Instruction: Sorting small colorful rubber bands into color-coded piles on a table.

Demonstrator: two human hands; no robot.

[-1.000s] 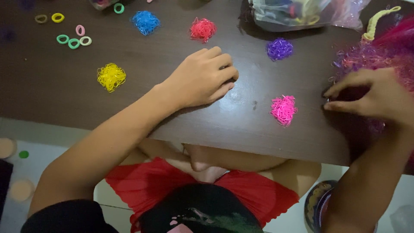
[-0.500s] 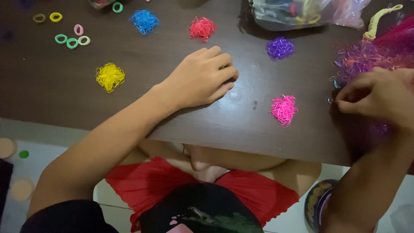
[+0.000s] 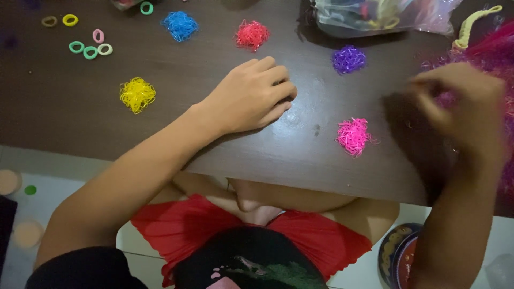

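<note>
Resting my left hand [image 3: 251, 96] loosely curled, palm down, on the dark table [image 3: 80, 118] mid-frame, I raise my blurred right hand [image 3: 463, 104], fingers pinched together, right of the pink band heap [image 3: 353, 136].

**Dark wood, bright rubber**

The dark brown wooden tabletop [image 3: 225, 155] looks smooth with a faint sheen. The pink heap of thin rubber bands [image 3: 353, 136] looks stringy and slightly glossy. The clear plastic bag [image 3: 375, 16] is crinkled and shiny. The red cloth shorts [image 3: 182, 230] look matt.
</note>
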